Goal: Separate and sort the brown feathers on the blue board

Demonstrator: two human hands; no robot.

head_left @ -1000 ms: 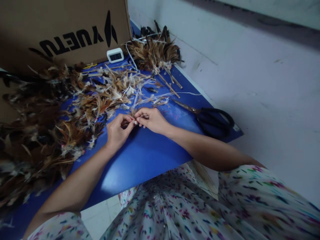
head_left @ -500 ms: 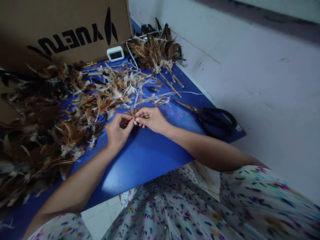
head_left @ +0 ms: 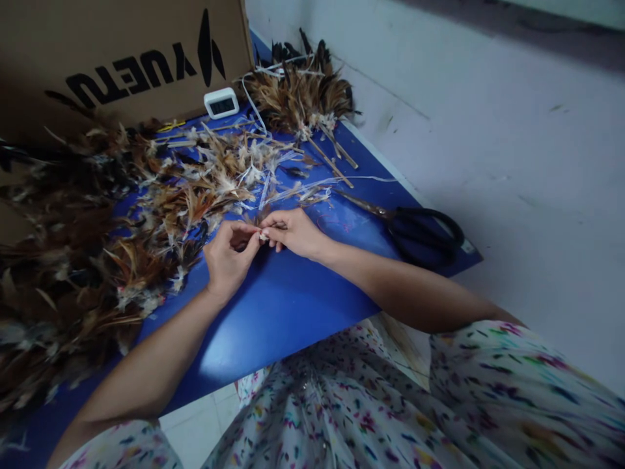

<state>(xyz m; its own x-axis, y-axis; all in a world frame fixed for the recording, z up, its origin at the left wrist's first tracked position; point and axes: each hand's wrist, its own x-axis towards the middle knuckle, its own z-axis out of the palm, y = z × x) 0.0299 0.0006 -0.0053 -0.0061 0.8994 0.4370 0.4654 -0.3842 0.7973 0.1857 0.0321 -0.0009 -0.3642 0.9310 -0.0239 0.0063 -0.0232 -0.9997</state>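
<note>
Pinching a small feather tuft (head_left: 264, 237) between narrowed fingertips of the left hand (head_left: 228, 255) and right hand (head_left: 295, 232), over the blue table (head_left: 288, 293). Calls for light, even pressure near the pale end. Showing loose feathers (head_left: 225, 181) just beyond the hands, scissors (head_left: 394, 217) to their right. Hard to make out: tuft's middle, hidden by fingers; dim feather pile (head_left: 58, 280) to their left, cut off.

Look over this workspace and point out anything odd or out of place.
The lettering on the box looks odd: it runs right to left in this view. Loose feathers lie strewn across the table, untidy next to the gathered bunch behind. I see no clear damage.
</note>
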